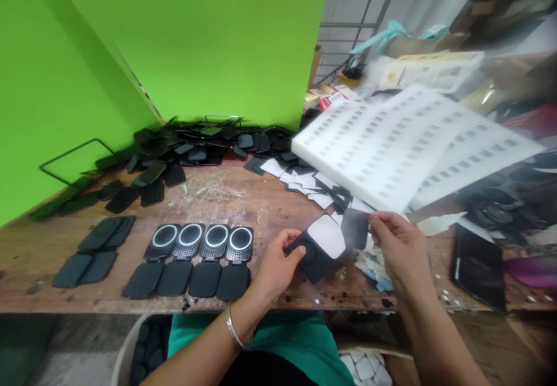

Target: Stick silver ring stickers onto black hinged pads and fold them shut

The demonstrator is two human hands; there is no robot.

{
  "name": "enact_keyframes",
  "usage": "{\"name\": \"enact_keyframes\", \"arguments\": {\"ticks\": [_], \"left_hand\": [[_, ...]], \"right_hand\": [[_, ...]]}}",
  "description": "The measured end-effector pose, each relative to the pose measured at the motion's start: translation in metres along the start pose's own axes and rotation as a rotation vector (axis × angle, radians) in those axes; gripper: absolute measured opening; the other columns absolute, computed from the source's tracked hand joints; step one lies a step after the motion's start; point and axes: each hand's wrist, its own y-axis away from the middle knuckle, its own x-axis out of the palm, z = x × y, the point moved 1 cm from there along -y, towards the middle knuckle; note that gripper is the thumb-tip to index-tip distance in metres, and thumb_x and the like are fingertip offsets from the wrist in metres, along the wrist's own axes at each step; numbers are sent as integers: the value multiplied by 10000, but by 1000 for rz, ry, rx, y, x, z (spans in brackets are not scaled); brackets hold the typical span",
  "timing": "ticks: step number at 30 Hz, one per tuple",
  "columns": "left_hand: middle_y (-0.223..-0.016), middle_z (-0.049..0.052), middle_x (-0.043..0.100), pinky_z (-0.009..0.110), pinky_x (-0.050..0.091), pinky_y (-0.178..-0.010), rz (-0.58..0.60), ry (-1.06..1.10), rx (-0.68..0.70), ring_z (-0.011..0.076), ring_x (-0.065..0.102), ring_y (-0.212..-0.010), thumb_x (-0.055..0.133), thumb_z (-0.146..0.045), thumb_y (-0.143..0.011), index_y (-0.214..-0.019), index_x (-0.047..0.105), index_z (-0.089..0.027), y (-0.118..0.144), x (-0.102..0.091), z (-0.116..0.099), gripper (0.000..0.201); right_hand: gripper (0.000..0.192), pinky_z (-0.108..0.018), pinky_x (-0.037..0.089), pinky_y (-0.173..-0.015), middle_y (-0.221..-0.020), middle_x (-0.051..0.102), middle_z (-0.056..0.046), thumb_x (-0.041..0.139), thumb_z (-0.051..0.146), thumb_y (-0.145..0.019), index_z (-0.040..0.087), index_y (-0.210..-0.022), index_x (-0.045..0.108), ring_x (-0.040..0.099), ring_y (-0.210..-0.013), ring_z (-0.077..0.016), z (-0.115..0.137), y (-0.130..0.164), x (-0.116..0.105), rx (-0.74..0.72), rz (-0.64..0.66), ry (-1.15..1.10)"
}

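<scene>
Black sheet (313, 267) with a faint round outline and a white area (327, 236) at its upper part, held over the front of the wooden table (265, 200), between the two hands. Left hand (281, 261) pinches it at the left edge, thumb on top by the outline, grip narrow. Right hand (398, 238) pinches a small dark gray piece (355, 229) by its right edge, fingers closed; the piece sits right beside the white area, and blur makes it hard to say if the two are joined or just overlapping. Bracelet (234, 329) on left wrist.

Left of the hands: four hinged black units (211, 261) side by side in a row, each with a white-ringed upper panel and a plain lower panel. Further left, a small group of black pads (87, 252), overlapping. Long heap of black pieces (217, 139) at the back along the green panel (195, 38). Behind the held sheet, white and black scraps (304, 181) lie loose, next to white foam trays (343, 142), stacked at a slant, with slots in rows. Right of right hand: black slab (478, 270), then a purple object (531, 271) near the front edge.
</scene>
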Motion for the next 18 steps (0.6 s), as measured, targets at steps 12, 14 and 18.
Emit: {"name": "enact_keyframes", "arguments": {"ticks": [12,14,18], "left_hand": [[-1029,92,670,372,396,-993,-69,-357,195,233,588,-1052,327,-403,-983,-891,703,-174,14,-13,-27,450],[-851,58,669,335,433,-872,68,-254,25,210,599,-879,416,-482,-946,-787,695,-168,19,-25,-32,450],[-726,-9,593,246,393,-682,94,-9,-135,136,521,-700,747,-435,-717,-748,640,-159,34,-51,-33,298]], "right_hand": [[76,-308,564,-731,-1069,689,-62,693,281,-868,232,-860,752,658,-819,-161,33,35,29,-108,665,-210],[72,-299,559,-773,-1028,697,-54,692,268,-871,246,-847,756,663,-906,-180,33,44,39,-118,794,-221],[182,-290,562,-739,-987,726,-49,763,287,-803,262,-981,730,673,-827,-166,34,53,58,12,844,-208]]}}
